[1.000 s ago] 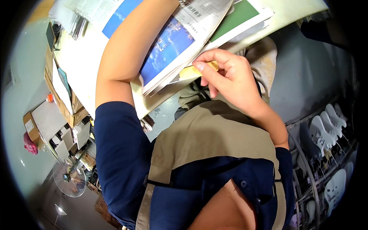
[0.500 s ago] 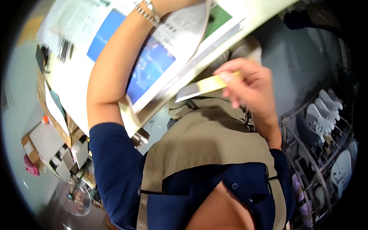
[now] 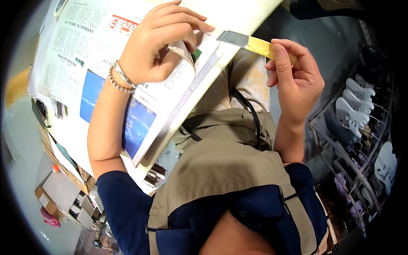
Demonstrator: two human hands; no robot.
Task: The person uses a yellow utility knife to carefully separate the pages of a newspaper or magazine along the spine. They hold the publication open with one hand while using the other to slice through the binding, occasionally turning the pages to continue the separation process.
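Note:
My left hand [image 3: 163,46] is over the worktable [image 3: 250,15], its thumb and curled fingers gripping a folded-back edge of the newspaper [image 3: 63,59]. More sheets lie beneath, and a bit of green shows under the lifted edge. Blue pictures on the newspaper appear on both sides of my left forearm. In my right hand [image 3: 299,74], a flat blade with a yellow wrapped handle [image 3: 260,46] is pinched between thumb and fingers. Its grey end points left, over the table's near edge, not far from my left fingertips.
On the right stands a metal rack [image 3: 340,157] hung with white and dark shaped pieces [image 3: 350,117]. A dark phone-like object [image 3: 39,111] lies at the table's left edge. Lower left are a cardboard box [image 3: 46,200], a pink item [image 3: 50,217] and a fan [image 3: 98,244].
My left hand has come back into view, holding the newspaper's edge folded over. My right hand has risen up and away with the blade, which now sits higher and beside the left hand.

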